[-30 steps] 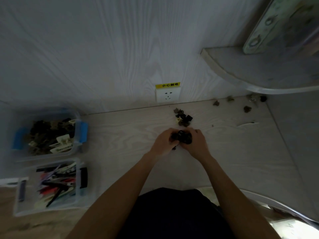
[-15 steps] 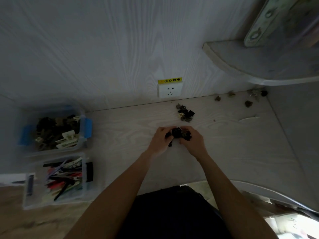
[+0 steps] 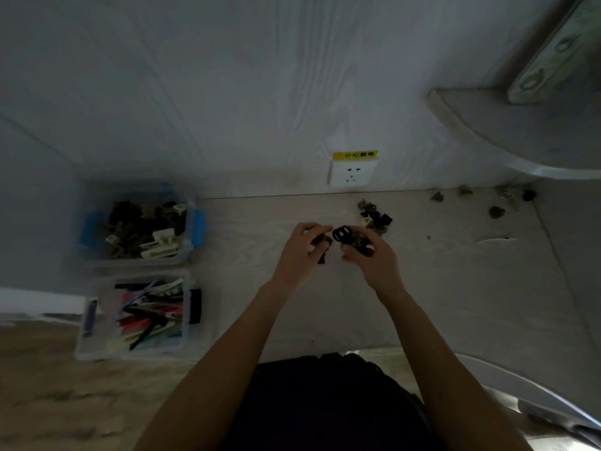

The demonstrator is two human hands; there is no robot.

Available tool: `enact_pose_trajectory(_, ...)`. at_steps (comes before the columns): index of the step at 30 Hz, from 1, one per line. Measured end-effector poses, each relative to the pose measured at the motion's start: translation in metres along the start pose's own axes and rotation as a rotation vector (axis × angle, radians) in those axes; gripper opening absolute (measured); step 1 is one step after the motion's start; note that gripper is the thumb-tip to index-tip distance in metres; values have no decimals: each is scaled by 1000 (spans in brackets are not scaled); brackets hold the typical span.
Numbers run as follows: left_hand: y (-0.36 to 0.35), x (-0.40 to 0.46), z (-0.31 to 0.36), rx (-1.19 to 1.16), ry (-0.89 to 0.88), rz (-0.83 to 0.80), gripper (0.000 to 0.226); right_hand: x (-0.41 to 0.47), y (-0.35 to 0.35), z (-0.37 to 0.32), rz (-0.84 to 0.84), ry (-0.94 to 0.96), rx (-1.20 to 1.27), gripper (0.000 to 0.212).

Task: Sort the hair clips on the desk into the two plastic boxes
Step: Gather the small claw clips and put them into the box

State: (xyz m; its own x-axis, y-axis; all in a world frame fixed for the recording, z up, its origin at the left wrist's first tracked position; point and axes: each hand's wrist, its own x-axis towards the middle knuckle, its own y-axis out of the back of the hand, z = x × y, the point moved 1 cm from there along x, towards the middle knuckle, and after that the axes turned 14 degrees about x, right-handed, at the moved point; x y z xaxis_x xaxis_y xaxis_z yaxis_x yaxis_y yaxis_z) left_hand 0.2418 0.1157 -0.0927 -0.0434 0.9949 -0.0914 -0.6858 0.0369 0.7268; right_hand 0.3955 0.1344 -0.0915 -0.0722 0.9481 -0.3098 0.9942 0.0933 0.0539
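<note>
Separating dark hair clips held in both hands above the desk (image 3: pixel 439 288)

The left hand (image 3: pixel 300 252) grips one dark clip (image 3: pixel 322 250), the right hand (image 3: pixel 374 258) a dark bunch (image 3: pixel 353 239); each is best carried singly to its matching box. Two boxes: blue-latched (image 3: pixel 196 227) and clear (image 3: pixel 185 320); one small pile (image 3: pixel 374 216) plus about five strays remain
</note>
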Motion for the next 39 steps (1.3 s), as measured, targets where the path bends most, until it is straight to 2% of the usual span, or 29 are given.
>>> enact_pose_trajectory(3,57,-20,-25,-9,64,179,27,0,-44,-19,-137,2,112,29)
enact_pose_trajectory(8,160,-57,-104,179,237,458,23,0,-152,-50,-445,23,55,32)
enact_pose_trajectory(12,206,-76,-163,329,421,455,25,7,-231,-66,-591,156,-109,32)
enact_pose_trajectory(15,215,-82,-186,351,454,403,28,13,-274,-73,-633,157,-156,35)
enact_pose_trajectory(17,219,-83,-193,365,423,401,30,16,-298,-74,-631,195,-189,38)
enact_pose_trajectory(22,224,-86,-191,253,279,344,36,24,-316,-71,-666,343,-531,53)
enact_pose_trajectory(25,224,-88,-197,217,201,258,46,24,-309,-71,-618,478,-731,49)
enact_pose_trajectory(28,219,-84,-204,354,199,249,48,23,-301,-67,-602,562,-876,44)
enact_pose_trajectory(31,218,-81,-201,507,195,316,38,15,-300,-67,-601,638,-922,39)
enact_pose_trajectory(35,213,-73,-178,495,121,471,27,0,-282,-77,-546,721,-791,32)
enact_pose_trajectory(39,186,-57,-122,337,-204,716,21,-14,-213,-69,-327,728,-643,25)
